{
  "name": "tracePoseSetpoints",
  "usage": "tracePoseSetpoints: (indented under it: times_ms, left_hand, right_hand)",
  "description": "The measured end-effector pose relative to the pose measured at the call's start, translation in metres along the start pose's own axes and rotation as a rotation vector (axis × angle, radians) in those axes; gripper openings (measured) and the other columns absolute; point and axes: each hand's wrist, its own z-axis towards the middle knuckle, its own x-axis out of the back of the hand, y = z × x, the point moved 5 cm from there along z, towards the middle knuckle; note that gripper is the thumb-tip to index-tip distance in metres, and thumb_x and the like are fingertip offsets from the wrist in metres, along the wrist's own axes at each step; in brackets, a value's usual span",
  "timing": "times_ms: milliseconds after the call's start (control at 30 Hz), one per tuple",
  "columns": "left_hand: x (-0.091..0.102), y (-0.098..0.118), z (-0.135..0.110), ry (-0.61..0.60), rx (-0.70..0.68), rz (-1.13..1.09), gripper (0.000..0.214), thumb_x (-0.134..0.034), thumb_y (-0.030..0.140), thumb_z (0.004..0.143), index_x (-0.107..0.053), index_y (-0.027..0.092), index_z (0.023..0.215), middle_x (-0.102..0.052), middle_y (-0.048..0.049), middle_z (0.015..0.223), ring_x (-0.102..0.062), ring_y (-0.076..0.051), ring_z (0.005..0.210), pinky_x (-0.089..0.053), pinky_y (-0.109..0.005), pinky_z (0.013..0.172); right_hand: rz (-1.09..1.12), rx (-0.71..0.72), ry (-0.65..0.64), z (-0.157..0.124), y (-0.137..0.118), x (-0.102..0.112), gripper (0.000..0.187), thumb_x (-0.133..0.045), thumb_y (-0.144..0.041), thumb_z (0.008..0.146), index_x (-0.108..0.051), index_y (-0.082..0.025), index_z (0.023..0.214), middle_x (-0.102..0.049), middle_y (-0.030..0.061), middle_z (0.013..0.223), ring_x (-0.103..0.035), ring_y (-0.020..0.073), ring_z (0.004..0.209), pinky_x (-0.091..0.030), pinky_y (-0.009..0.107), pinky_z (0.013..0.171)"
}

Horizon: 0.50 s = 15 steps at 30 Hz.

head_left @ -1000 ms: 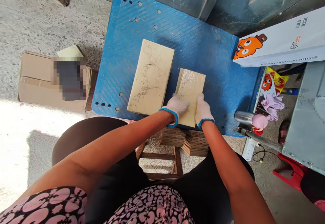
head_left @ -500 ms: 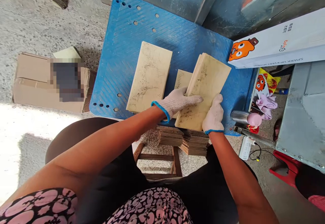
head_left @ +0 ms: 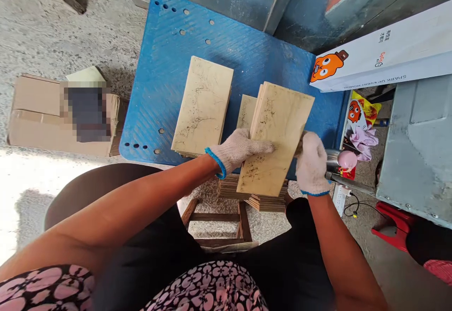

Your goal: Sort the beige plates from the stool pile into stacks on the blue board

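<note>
My left hand (head_left: pixel 243 150), in a white knit glove with a blue cuff, grips a stack of thin cream rectangular boards (head_left: pixel 277 127) by its left edge. The thumb lies across the top board, which has dark specks. My right hand (head_left: pixel 312 163), gloved the same way, is closed at the right edge of these boards. A small brownish thing shows between it and the edge; I cannot tell what it is. Left of the held boards lies another cream stack (head_left: pixel 203 106) on the blue table (head_left: pixel 165 75). A smaller cream piece (head_left: pixel 245 112) is partly hidden beneath the held boards.
Stacked brown-edged boards (head_left: pixel 231 186) sit below the table's near edge, by a wooden stool frame (head_left: pixel 215 218). A white printed box (head_left: pixel 374 52) lies at the right. A metal flask with a pink lid (head_left: pixel 347 159) stands near a power strip (head_left: pixel 341 200). Left is a cardboard box (head_left: pixel 35 113).
The held boards have shifted toward me and a little left, turning slightly. My right hand has moved right, from lying against the boards' side to a closed shape at their edge.
</note>
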Motion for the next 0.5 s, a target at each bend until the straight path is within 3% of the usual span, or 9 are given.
tracePoseSetpoints:
  times_ms: [133,233,367,500]
  left_hand:
    - [0.0,-0.013,-0.019,-0.078,0.07,0.112,0.042,-0.086,0.025,0.059,-0.073,0.013,0.098,-0.074,-0.0107,0.1,-0.069,-0.025,0.088,-0.059,-0.038,0.075]
    - [-0.005,-0.034,-0.03,-0.212,0.081,0.237,0.044,-0.084,0.029,0.06,-0.073,0.014,0.099,-0.073,-0.007,0.096,-0.068,-0.023,0.084,-0.057,-0.032,0.069]
    - [-0.005,-0.067,-0.041,-0.272,0.082,0.529,0.039,-0.079,0.036,0.063,-0.074,0.015,0.096,-0.07,-0.0002,0.081,-0.065,-0.019,0.075,-0.05,-0.024,0.059]
    - [-0.006,-0.08,-0.055,-0.318,0.065,0.752,0.033,-0.075,0.038,0.064,-0.075,0.017,0.09,-0.066,0.0029,0.071,-0.062,-0.016,0.07,-0.044,-0.021,0.057]
  right_hand:
    - [-0.002,0.175,-0.093,0.007,-0.035,0.025,0.046,-0.064,-0.049,0.082,-0.061,-0.023,0.12,-0.066,0.0053,0.115,-0.062,0.0218,0.108,-0.049,0.043,0.096]
    - [-0.158,0.198,-0.308,-0.001,-0.05,0.037,0.048,-0.073,-0.039,0.076,-0.064,-0.026,0.122,-0.066,0.0031,0.118,-0.063,0.0214,0.109,-0.051,0.04,0.095]
    - [-0.496,-0.094,-0.699,-0.028,-0.035,0.042,0.053,-0.082,-0.033,0.065,-0.069,-0.026,0.116,-0.072,0.0014,0.102,-0.068,0.0211,0.087,-0.057,0.031,0.072]
    - [-0.688,-0.298,-0.903,-0.054,-0.014,0.043,0.046,-0.08,-0.034,0.067,-0.071,-0.021,0.11,-0.073,0.001,0.087,-0.066,0.0195,0.073,-0.053,0.026,0.058]
